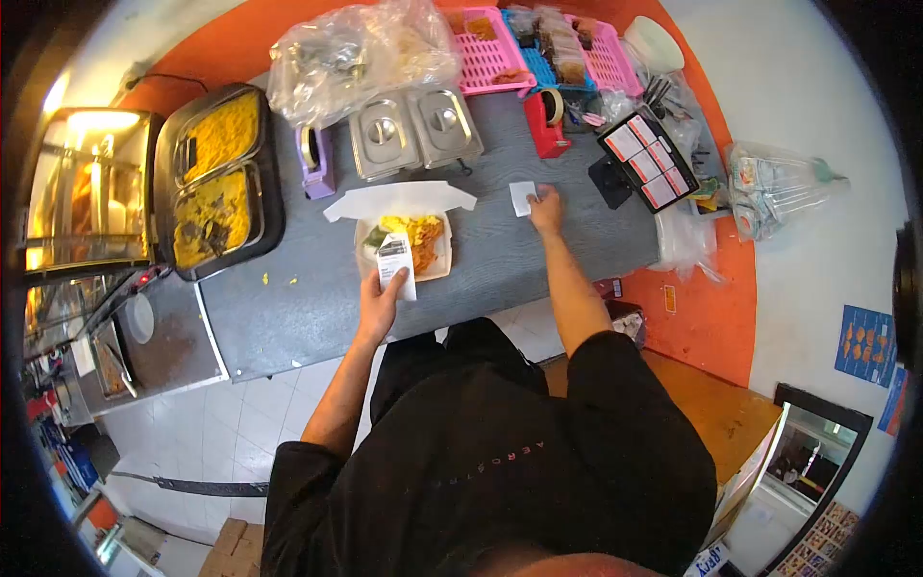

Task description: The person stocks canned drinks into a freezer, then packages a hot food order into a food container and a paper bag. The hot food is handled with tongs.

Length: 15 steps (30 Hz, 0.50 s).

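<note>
My left hand (379, 300) is closed on a printed receipt (395, 262), thumb across its face. The slip is held over the near side of an open takeaway box (444, 258), covering part of the contents. Inside the box are yellow and orange food (423, 234) and something green at the left. Its white lid (399, 200) is folded back, away from me. Farther right, my right hand (545, 208) has its fingers closed at the edge of a small white paper slip (520, 197) on or just above the grey counter.
Two lidded steel containers (415, 130) stand behind the box, between a purple tape dispenser (314, 163) and a red one (548, 125). Black trays of yellow food (219, 173) sit left. A tablet on a stand (647, 159) stands right; pink baskets (492, 53) line the back.
</note>
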Tool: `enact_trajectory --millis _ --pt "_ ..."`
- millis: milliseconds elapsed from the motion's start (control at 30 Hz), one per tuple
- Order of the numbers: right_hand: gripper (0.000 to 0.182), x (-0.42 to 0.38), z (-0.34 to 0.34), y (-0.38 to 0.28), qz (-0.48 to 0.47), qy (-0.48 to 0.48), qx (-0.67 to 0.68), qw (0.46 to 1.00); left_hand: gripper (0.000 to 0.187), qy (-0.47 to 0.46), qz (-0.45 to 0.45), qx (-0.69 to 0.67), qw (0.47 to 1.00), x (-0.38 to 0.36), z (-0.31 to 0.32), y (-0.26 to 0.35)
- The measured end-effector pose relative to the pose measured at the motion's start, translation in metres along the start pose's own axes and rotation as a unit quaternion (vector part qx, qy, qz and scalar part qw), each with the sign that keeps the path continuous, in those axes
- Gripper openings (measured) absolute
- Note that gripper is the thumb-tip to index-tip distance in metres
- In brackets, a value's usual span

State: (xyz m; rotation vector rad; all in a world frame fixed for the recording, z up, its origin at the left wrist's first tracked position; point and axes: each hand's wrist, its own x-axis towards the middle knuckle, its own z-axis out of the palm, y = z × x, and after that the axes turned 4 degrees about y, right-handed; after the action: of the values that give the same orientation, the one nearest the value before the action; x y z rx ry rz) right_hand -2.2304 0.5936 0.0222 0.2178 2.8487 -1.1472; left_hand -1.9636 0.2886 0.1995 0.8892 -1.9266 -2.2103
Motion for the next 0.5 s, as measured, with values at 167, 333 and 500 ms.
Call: enact_trajectory --millis 167,333,500 --pt "0.021 0.019 -0.026 -0.064 -0.087 0.106 -0.098 0.986 0.042 0.029 0.049 0.031 0.998 -0.001 0.028 -0.014" --pt "0.019 0.057 -0.046 -0.053 -0.241 0.227 -0.034 0.943 0.039 -0.024 0.143 0.163 0.976 0.011 0.098 -0.016" --pt "0.025 0.130 -0.122 -0.113 -0.290 0.161 -0.114 0.936 0.038 0.028 0.155 0.147 0.977 0.038 0.193 -0.050"
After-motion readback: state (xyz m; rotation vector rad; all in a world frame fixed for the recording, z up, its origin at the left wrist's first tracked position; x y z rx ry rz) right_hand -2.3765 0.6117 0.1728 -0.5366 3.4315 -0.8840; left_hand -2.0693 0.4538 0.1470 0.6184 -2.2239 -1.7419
